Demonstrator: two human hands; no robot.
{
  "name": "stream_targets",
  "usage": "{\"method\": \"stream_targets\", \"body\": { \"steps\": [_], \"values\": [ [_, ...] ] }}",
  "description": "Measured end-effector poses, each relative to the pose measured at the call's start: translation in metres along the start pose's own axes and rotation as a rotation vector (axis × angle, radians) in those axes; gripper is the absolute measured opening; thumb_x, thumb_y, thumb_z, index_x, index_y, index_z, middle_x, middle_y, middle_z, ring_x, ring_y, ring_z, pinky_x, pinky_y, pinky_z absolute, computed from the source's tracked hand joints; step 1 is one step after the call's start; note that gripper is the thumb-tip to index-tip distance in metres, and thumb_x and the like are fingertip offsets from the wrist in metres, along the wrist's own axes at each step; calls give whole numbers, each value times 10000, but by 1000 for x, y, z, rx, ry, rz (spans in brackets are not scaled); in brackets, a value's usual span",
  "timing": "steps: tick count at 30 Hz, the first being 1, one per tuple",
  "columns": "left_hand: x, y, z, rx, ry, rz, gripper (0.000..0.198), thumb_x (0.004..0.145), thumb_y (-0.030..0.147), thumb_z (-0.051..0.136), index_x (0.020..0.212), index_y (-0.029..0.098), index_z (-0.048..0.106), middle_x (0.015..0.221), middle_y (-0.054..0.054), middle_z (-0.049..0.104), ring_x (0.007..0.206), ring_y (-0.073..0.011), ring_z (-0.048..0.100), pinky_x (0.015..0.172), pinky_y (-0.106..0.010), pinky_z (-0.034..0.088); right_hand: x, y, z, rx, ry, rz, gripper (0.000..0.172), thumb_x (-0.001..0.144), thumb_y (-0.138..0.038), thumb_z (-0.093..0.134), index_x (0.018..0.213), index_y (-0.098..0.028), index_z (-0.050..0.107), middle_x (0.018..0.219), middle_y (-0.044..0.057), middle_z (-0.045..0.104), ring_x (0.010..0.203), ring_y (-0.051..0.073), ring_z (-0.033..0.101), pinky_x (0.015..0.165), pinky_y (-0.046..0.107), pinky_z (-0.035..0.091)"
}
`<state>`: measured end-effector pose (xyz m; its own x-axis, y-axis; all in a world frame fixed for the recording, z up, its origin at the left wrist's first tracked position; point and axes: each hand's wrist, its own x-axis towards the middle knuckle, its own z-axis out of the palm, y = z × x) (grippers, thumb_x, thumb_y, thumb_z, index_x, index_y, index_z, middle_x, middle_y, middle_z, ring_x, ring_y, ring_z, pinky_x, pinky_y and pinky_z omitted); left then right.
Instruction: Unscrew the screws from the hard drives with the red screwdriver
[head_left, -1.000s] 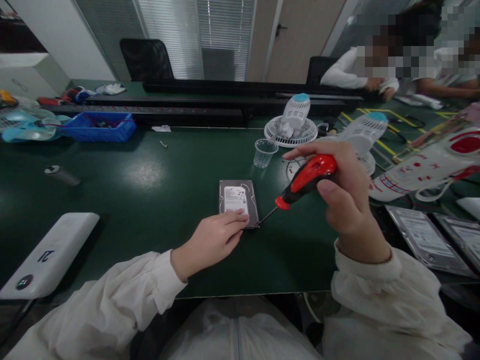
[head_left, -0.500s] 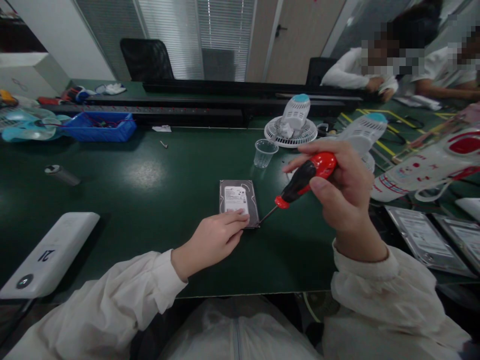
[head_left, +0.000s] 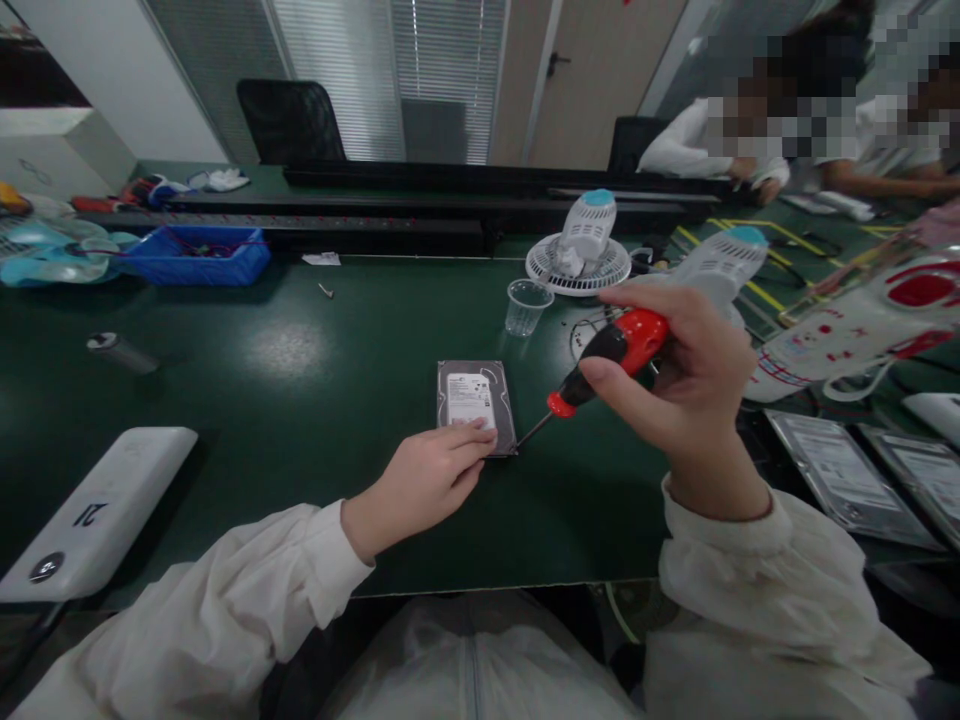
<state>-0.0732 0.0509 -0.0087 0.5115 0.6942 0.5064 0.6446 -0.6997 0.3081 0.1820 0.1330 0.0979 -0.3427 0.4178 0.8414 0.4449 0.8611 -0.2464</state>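
Observation:
A hard drive (head_left: 501, 400) with a white label lies flat on the green table. Across its near end rest the fingers of my left hand (head_left: 424, 485), holding it down against the tabletop; the thumb is at the near edge. My right hand (head_left: 686, 375) is wrapped around the handle of a red and black screwdriver (head_left: 592, 372). The screwdriver slants down to the left, and its tip meets the drive's near right corner. Any screw there is too small to make out.
Beyond the drive stands a clear plastic cup (head_left: 528, 308), near white fan parts (head_left: 589, 245). More hard drives (head_left: 840, 480) lie at right beside a white bottle (head_left: 847, 330). At left are a white power bank (head_left: 112, 500) and a blue bin (head_left: 199, 255). Other people sit far right.
My right thumb has moved left and forward along the screwdriver handle, with the fingers shifted around it. The tip stays at the drive's corner. My left hand and the drive keep their places.

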Motion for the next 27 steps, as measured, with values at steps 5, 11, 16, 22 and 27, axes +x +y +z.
{"method": "stream_targets", "body": {
  "steps": [5, 11, 16, 22, 27],
  "values": [
    [1, 1, -1, 3, -1, 3, 267, 1033, 130, 603, 1244, 150, 765, 1292, -98, 813, 1207, -240, 787, 1039, -406, 671, -1, 0, -2, 45, -43, 7, 507, 996, -609, 618, 1401, -308, 664, 1127, 81, 806, 799, 256, 753, 663, 422, 606],
    [1, 2, -1, -3, 2, -3, 251, 1038, 134, 595, 1218, 149, 770, 1286, -105, 812, 1180, -242, 796, 997, -393, 687, -2, -1, 0, 81, 24, 60, 323, 962, -493, 699, 1234, -320, 721, 937, 28, 746, 740, 222, 714, 634, 394, 593],
    [1, 2, -1, -1, 6, 11, 241, 1034, 129, 602, 1202, 133, 775, 1285, -107, 813, 1153, -245, 805, 985, -397, 691, -1, -2, 4, 48, 21, 70, 280, 963, -466, 712, 1189, -301, 700, 966, 31, 746, 803, 213, 725, 674, 375, 607],
    [2, 2, -1, -6, -3, 8, 252, 1030, 127, 604, 1214, 127, 776, 1295, -114, 810, 1168, -250, 800, 999, -414, 687, -1, 3, 6, 196, 23, 57, 526, 896, -355, 823, 1390, -325, 644, 1166, 46, 758, 888, 221, 758, 692, 364, 638],
    [1, 1, 0, -12, -4, 1, 261, 1031, 129, 602, 1227, 146, 773, 1305, -105, 807, 1193, -244, 792, 1024, -408, 677, 1, 8, 3, 40, 39, -67, 290, 977, -507, 690, 1174, -296, 711, 933, 19, 685, 777, 196, 656, 732, 392, 600]
  ]
}}
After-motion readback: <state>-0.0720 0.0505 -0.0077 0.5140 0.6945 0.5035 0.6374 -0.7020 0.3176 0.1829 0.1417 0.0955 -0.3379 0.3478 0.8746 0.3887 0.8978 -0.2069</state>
